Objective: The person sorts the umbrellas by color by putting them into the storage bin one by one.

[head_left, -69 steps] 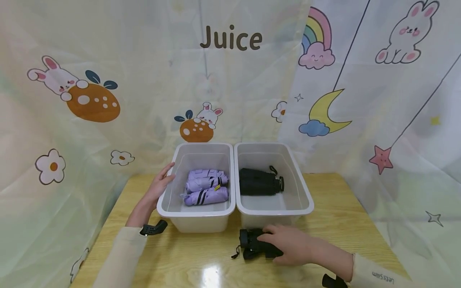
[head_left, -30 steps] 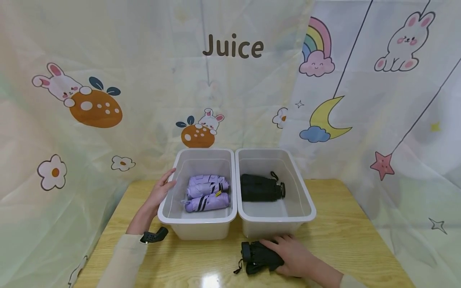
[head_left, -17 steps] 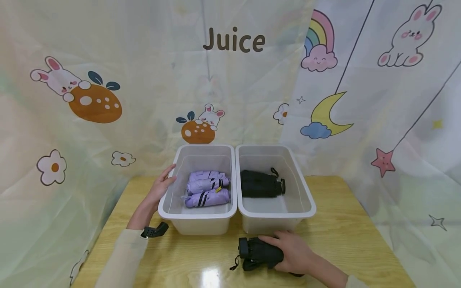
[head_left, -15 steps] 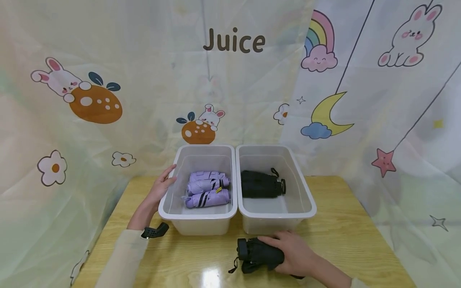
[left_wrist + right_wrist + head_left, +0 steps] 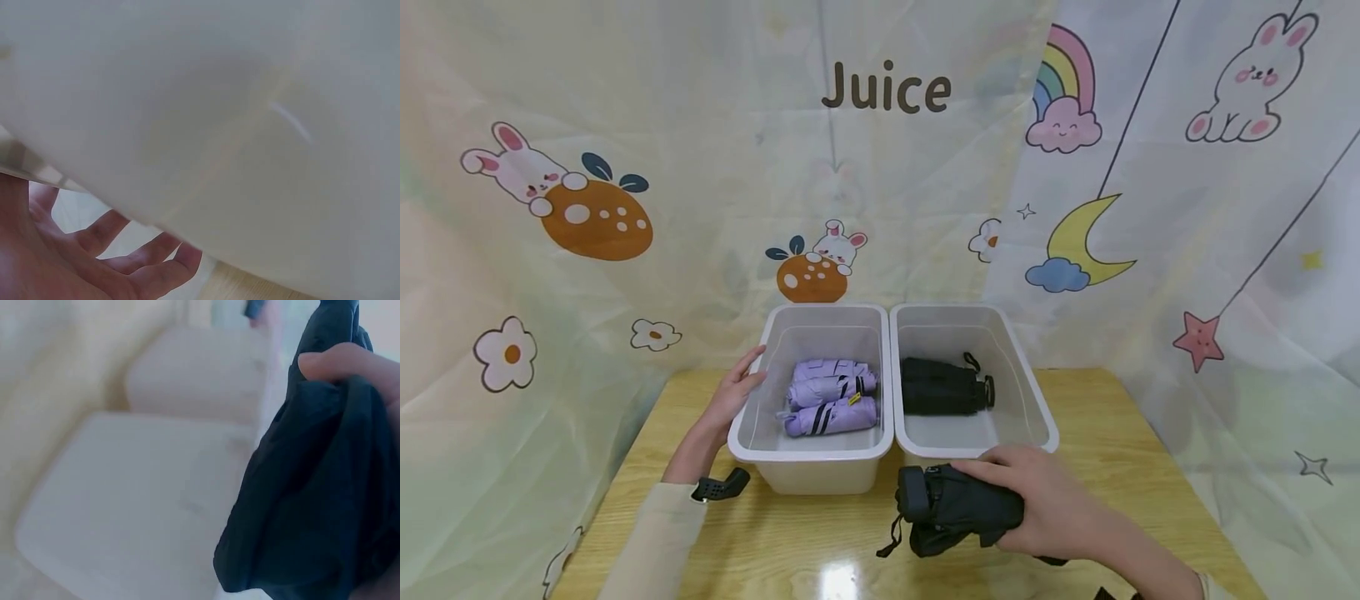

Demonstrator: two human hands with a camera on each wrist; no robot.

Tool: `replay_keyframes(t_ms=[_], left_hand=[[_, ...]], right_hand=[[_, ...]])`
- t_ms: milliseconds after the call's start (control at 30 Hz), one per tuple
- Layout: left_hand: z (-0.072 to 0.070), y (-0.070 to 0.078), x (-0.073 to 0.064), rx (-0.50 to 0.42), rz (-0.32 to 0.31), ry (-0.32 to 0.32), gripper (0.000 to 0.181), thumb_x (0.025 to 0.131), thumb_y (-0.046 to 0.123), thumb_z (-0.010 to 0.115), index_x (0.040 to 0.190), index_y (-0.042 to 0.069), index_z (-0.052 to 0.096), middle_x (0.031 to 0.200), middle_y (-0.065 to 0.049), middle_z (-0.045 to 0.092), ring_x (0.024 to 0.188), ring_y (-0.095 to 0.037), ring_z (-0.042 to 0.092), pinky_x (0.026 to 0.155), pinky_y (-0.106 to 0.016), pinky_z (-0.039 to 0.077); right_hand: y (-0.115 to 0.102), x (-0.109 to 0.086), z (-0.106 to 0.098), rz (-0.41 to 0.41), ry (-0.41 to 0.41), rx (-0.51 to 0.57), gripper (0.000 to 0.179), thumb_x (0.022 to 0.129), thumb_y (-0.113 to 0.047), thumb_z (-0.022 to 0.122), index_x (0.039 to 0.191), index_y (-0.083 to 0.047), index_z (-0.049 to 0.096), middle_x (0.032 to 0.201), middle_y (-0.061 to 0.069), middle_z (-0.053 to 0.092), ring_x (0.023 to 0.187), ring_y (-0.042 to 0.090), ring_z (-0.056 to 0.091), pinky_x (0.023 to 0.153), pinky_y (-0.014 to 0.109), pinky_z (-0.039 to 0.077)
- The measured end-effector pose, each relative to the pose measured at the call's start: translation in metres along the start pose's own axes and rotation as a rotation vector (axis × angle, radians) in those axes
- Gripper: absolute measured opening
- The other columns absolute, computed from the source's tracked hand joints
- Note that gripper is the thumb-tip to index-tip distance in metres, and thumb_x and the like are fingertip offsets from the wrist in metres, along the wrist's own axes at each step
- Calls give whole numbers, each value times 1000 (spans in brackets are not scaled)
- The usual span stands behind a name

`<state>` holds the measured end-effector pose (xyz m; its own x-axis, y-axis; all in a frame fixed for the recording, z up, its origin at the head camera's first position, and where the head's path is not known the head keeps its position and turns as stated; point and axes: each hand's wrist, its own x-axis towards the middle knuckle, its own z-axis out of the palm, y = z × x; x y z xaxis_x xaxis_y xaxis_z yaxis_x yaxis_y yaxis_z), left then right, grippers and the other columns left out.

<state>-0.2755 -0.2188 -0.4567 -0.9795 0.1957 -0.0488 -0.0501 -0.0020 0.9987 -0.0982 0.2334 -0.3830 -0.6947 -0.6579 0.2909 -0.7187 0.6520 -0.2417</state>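
Note:
My right hand (image 5: pixel 1045 504) grips a folded black umbrella (image 5: pixel 958 510) around its body, in front of the right white bin (image 5: pixel 1037 400). The handle end points left, and a wrist strap (image 5: pixel 891 540) dangles from it. In the right wrist view, my thumb (image 5: pixel 350 362) lies across the black fabric. My left hand (image 5: pixel 733 396) holds the left white bin (image 5: pixel 811 456) at its left rim; the left wrist view shows bent fingers (image 5: pixel 150 269) along the outer wall. Purple folded umbrellas (image 5: pixel 831 417) lie in the left bin, black folded umbrellas (image 5: pixel 940 387) in the right one.
Both bins stand side by side on a wooden table (image 5: pixel 1097 425), close to a printed curtain (image 5: pixel 700 208) at the back. The held umbrella overlaps the right bin's front wall in the head view.
My right hand has risen from the table with the black umbrella in its grip, coming up toward the right bin's front rim. My left hand stays at the left bin.

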Motion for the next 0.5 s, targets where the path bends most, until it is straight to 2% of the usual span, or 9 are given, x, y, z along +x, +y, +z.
replay_keyframes(t_ms=[100, 267, 500], left_hand=[[-1, 2, 1, 12, 13, 1, 58, 105, 23, 43, 157, 23, 16, 155, -21, 22, 130, -48, 35, 97, -60, 41], [-2, 4, 1, 21, 16, 1, 59, 105, 25, 43, 157, 23, 16, 156, -20, 21, 131, -47, 35, 97, -61, 41], [0, 3, -1, 10, -11, -9, 59, 105, 22, 43, 157, 24, 14, 157, -20, 18, 133, -47, 33, 97, -60, 40]], right_hand=[[8, 9, -17, -24, 33, -40, 96, 52, -33, 94, 139, -34, 53, 113, -12, 58, 93, 12, 56, 71, 35, 50], [23, 26, -38, -70, 109, -79, 95, 52, -35, 94, 138, -32, 55, 114, -9, 60, 95, 13, 57, 74, 37, 50], [52, 57, -61, -29, 66, 32, 94, 56, -20, 92, 141, -26, 53, 119, -4, 61, 92, 13, 54, 69, 32, 45]])
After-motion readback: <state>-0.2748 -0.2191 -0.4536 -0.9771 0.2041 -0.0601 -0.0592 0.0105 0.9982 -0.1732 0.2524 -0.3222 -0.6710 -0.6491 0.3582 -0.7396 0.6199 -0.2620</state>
